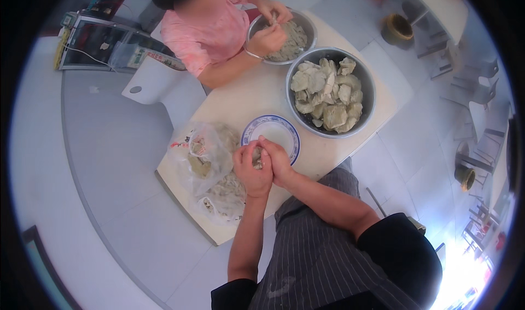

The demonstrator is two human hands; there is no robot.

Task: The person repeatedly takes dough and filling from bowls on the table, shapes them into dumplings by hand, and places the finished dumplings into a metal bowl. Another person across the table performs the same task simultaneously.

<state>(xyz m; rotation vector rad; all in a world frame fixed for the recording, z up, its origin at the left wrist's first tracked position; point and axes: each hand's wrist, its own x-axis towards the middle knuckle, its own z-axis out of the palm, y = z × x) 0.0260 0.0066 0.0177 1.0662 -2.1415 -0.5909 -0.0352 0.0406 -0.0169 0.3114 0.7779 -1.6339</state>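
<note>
Striped dark apron cloth point(322, 266) fills the lower middle, nearest the lens, with the person's two bare forearms rising from it toward the pale rectangular table point(257, 99).

At 1 o'clock from the hands stands the biggest vessel, a wide round steel basin point(367, 99) heaped with pale folded dumplings point(328, 94). At 12 o'clock a smaller steel bowl point(252, 30) holds more of the same, and a co-worker in a pink top point(199, 28) has both hands over it. At 9 o'clock lies a crumpled clear plastic bag point(205, 165) of thin round dough wrappers. Just above the hands, at 12 o'clock and touching distance, sits a white plate with a blue patterned rim point(287, 129).

Left hand point(250, 170) and right hand point(276, 159) are pressed together, fingers curled shut around a small pale piece of dough point(257, 158), mostly hidden between them above the table edge. By my judgement it is light, soft and easily torn, a little tacky; it wants holding by the rim with fingertips, not squeezing at the belly.

Nothing stands between hands and plate; the large basin crowds the right side, the bag the left.
</note>
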